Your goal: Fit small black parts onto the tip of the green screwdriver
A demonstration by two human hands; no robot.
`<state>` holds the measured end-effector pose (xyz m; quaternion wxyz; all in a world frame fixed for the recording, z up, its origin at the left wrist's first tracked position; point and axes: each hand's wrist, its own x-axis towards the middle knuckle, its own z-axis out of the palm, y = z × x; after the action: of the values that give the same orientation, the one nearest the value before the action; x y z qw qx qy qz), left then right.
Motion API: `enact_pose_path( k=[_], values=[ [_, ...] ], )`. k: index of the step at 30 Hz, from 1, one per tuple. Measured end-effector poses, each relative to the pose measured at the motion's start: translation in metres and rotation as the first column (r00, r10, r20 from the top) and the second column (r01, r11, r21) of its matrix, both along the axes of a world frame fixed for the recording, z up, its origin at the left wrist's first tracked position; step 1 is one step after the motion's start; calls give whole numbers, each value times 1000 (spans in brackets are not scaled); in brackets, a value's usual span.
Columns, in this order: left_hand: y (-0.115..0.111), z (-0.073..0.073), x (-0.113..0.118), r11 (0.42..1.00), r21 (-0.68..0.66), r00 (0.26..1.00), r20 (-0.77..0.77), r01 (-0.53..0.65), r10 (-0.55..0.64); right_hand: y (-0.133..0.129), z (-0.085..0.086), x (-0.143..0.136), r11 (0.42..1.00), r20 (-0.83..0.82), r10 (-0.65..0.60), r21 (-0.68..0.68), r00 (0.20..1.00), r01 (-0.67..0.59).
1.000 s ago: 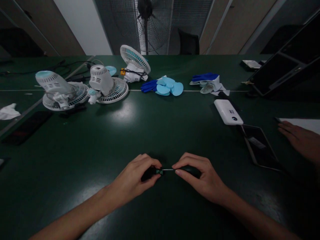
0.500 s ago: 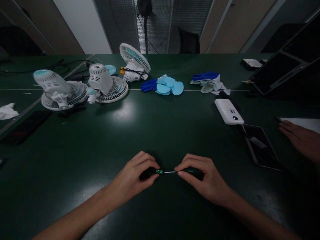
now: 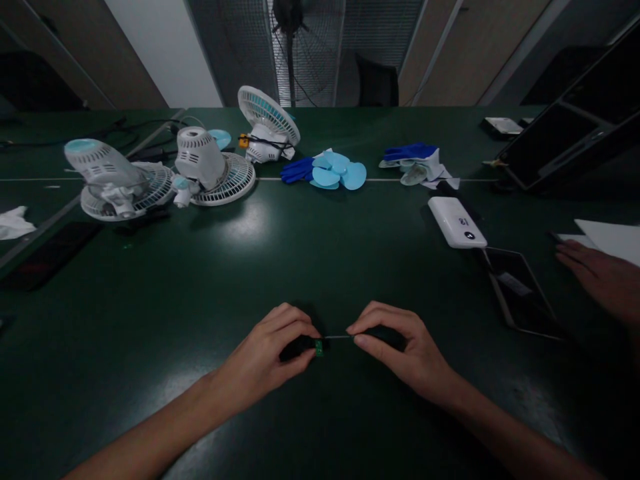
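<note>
Near the front middle of the green table, my left hand [image 3: 280, 343] pinches a small green terminal block [image 3: 319, 348] between thumb and fingertips. A black part sits against the block, mostly hidden by my fingers. My right hand [image 3: 400, 343] is closed around the dark handle of a screwdriver [image 3: 340, 337]. Its thin metal shaft points left, and the tip reaches the black edge beside the green block. Whether the tip sits in a screw cannot be made out.
White fans [image 3: 200, 157] lie at the back left. Light-blue fan blades [image 3: 337, 172] rest on a blue glove [image 3: 297, 170]. More gloves [image 3: 413, 157], a white power bank [image 3: 456, 223] and a phone [image 3: 523, 293] are to the right. Another person's hand [image 3: 600, 270] lies beside white paper [image 3: 613, 238].
The green terminal block has turned in my left fingers and sits slightly lower. My right hand and the screwdriver have shifted slightly up and left. White paper beside the other person's hand has risen.
</note>
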<state>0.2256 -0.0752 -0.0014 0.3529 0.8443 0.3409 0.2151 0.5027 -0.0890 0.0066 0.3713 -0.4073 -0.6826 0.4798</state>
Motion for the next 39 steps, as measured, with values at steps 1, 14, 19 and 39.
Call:
enact_pose_path(
  k=[1,14,19,39],
  values=[
    [0,0,0,1000,3,1000,-1,3,-3,0,-1,1,1000,7,0,6,1000,0],
    [0,0,0,1000,25,1000,-21,19,-19,-3,2,-2,996,130,58,64,990,-67],
    [-1,0,0,998,48,998,-51,28,-26,-2,3,-4,997,61,58,55,996,-62],
    [0,-5,-1,997,80,1000,-23,19,-17,-5,1,-7,990,151,28,130,988,-48]
  ],
)
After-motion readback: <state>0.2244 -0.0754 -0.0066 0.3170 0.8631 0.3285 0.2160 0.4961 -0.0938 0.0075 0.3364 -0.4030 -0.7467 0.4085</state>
